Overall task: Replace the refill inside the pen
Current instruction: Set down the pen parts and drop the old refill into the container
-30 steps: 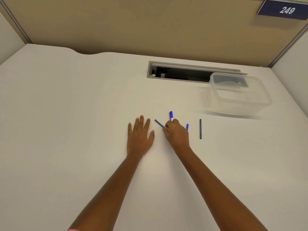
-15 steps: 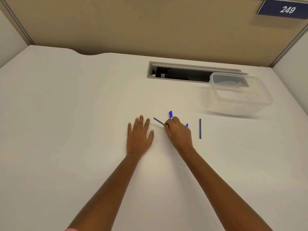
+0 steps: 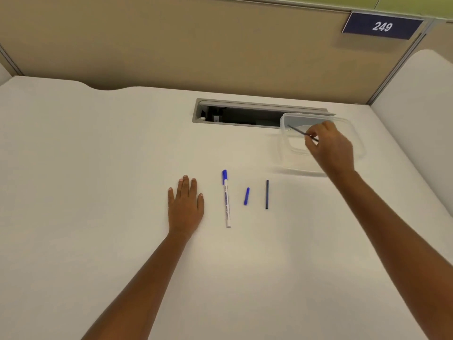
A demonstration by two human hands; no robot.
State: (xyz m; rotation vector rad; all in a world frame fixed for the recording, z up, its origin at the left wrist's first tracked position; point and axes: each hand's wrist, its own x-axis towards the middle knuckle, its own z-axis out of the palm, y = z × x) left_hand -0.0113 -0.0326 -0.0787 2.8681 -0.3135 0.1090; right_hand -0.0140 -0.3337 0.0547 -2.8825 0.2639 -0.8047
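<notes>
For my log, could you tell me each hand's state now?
Left hand: open, flat on the desk.
Right hand: pinching a thin refill over the clear container.

It was an office cubicle. A white desk (image 3: 98,168) was fenced behind by a beige partition (image 3: 171,45), with another panel (image 3: 416,94) closing its right side. Above the desk's far right corner hung a navy plate (image 3: 382,26) numbered 249. A cable slot (image 3: 245,116) was cut into the desk near the partition.
</notes>
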